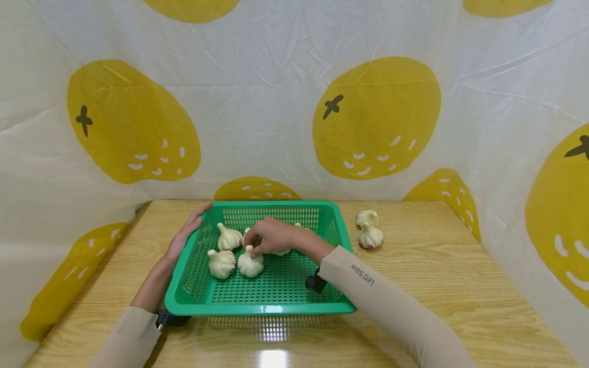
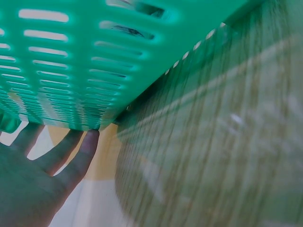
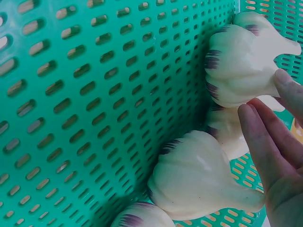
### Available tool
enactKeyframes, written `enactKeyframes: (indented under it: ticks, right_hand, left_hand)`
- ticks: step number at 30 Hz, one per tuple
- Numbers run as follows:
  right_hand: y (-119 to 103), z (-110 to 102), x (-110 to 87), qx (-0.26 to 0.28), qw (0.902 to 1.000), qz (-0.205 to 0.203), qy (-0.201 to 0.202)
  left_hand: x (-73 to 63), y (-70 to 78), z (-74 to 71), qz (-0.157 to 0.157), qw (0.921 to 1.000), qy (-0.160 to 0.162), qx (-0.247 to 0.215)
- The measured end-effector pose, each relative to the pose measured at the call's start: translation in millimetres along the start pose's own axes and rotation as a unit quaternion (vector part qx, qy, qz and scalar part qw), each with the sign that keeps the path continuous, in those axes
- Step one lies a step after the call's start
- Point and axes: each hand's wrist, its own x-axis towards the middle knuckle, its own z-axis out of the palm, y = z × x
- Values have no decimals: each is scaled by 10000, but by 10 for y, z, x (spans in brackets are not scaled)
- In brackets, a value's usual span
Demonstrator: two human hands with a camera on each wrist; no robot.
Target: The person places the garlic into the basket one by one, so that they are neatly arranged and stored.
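A green plastic basket [image 1: 262,308] with slotted walls holds several garlic bulbs. My right hand [image 1: 272,234] reaches down into it and pinches the stem end of a garlic bulb [image 1: 250,266] between thumb and fingers. In the right wrist view, the thumb and fingertips lie at the neck of this pale, purple-streaked bulb [image 3: 236,71]. Just left of it sit two more bulbs, one in front [image 1: 222,265] and one behind [image 1: 228,237]. Others are partly hidden behind the right hand and forearm. My left hand [image 1: 181,237] touches the basket's left side from outside, its fingers [image 2: 71,156] extended along the wall.
Two garlic bulbs [image 1: 369,229] lie on the wooden table [image 1: 428,266], right of the basket. A white curtain [image 1: 257,112] printed with yellow fruit hangs behind the table and along its sides.
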Motion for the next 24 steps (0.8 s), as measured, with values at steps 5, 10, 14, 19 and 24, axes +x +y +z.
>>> enactKeyframes:
  ticks: [5,10,14,19,24]
  right_hand:
    - [-19,-3,-6,40,10000,8,-37]
    - [-25,-4,-6,68,10000,7,-23]
    - [-24,-8,-16,217,9997,84,15]
    - [-19,-16,-30,409,9990,164,70]
    - [-12,-16,-33,430,9990,128,42]
  left_hand:
    - [-3,5,2,1,10000,17,27]
    - [1,11,9,25,10000,35,25]
    - [5,12,9,34,10000,36,23]
    - [5,10,6,16,10000,53,69]
    - [1,15,10,19,10000,41,54]
